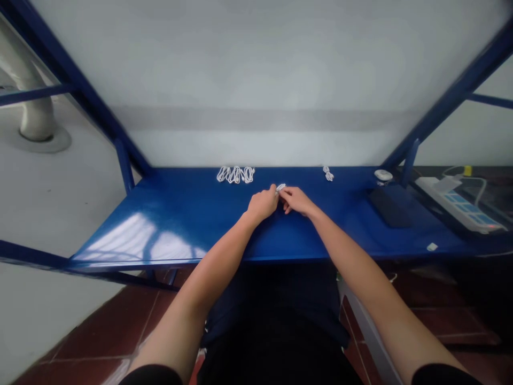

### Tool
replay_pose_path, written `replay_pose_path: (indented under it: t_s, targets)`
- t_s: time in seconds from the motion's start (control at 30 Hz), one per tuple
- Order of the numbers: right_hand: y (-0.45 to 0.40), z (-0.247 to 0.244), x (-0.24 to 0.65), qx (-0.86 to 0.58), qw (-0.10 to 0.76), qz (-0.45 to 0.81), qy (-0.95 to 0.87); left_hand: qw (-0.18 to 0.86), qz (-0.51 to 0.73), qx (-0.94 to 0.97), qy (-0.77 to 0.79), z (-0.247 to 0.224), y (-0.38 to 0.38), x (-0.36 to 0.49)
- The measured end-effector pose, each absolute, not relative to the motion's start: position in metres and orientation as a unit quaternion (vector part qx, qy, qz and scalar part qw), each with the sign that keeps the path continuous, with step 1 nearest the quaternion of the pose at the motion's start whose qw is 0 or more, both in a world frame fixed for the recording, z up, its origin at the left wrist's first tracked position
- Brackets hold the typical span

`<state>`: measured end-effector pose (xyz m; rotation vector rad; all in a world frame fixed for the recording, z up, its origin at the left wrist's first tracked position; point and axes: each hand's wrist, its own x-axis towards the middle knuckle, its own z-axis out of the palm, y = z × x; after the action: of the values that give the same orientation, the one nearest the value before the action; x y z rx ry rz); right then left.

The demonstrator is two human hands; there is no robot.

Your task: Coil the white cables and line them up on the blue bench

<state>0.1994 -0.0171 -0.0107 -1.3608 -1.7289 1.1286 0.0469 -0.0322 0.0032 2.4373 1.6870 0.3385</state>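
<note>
Both hands meet over the middle of the blue table (192,208), closed around a small coiled white cable (281,187). My left hand (264,203) grips its left side with the fingers curled in. From the right, my right hand (295,200) pinches the same cable between thumb and fingers. Most of the coil is hidden by the fingers. Farther back and to the left lie several coiled white cables (235,175) in a row. One more bundled white cable (327,173) sits alone at the back right.
On the right are a round white item (383,175), a dark flat object (389,206), a small pale piece (432,246) and a white power strip (460,203) with blue sockets. Blue frame posts (125,166) rise at the table's ends, before a pale wall (256,80).
</note>
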Motion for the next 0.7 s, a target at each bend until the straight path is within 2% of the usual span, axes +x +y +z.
replay_pose_path:
  t_s: [0.13, 0.33, 0.5, 0.7]
  targets:
    - [-0.016, -0.01, 0.205, -0.503, 0.308, 0.38, -0.713, 0.102, 0.132, 0.819, 0.549, 0.0, -0.031, 0.045]
    - [-0.017, -0.008, 0.206, -0.492, 0.307, 0.383, -0.719, 0.195, 0.192, 0.807, 0.524, -0.004, -0.025, 0.04]
    - [-0.018, -0.006, 0.203, -0.472, 0.35, 0.375, -0.717, 0.267, 0.282, 0.78, 0.49, -0.007, -0.019, 0.041]
    - [-0.017, -0.004, 0.202, -0.435, 0.393, 0.441, -0.679, 0.365, 0.37, 0.713, 0.47, -0.006, -0.014, 0.044]
